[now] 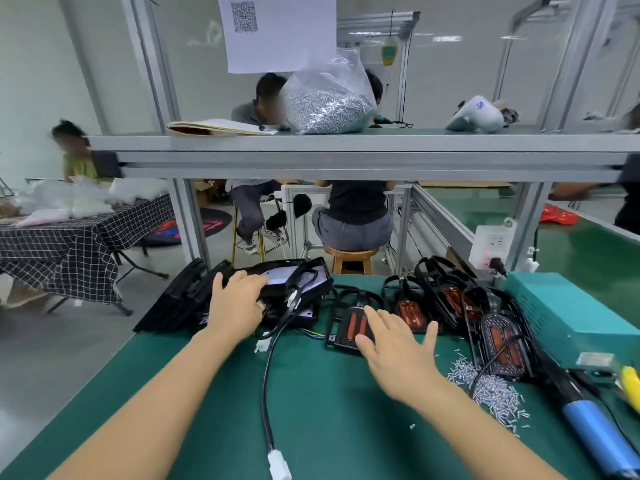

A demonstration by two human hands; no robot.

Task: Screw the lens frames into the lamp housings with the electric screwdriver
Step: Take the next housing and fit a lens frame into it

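now left hand [239, 303] on lamp housing [287, 278]

Housings [284, 292] left, lens frames [450, 306] right, screws [491, 393] before them
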